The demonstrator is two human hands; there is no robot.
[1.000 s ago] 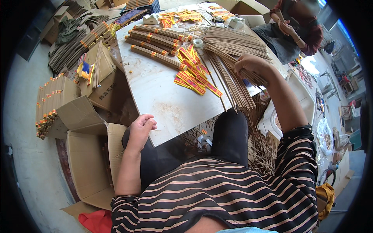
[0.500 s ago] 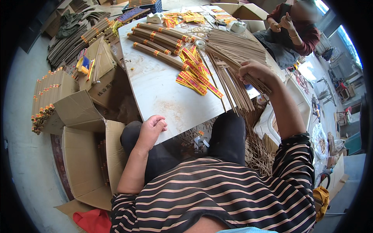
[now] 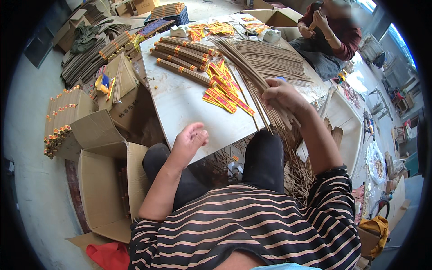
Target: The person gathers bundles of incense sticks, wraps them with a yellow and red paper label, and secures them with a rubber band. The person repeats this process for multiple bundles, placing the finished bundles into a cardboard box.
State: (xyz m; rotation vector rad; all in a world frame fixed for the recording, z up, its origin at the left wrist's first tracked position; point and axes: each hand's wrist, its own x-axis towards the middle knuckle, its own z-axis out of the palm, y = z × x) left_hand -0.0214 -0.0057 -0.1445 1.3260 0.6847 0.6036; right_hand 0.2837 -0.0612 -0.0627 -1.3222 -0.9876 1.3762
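Right hand (image 3: 283, 95) clasps an unbanded sheaf (image 3: 246, 64), left hand (image 3: 189, 141) half-open, empty, while banded bundles (image 3: 185, 71) look finished and loose sticks (image 3: 271, 56) remain.

The sticks (image 3: 249, 68) in the right hand (image 3: 283, 95) are brown, the paper strips (image 3: 230, 93) left of that hand are yellow and red, the table (image 3: 186, 105) past the left hand (image 3: 189, 143) is white, and the shirt (image 3: 252, 218) behind both hands is black with thin tan stripes.
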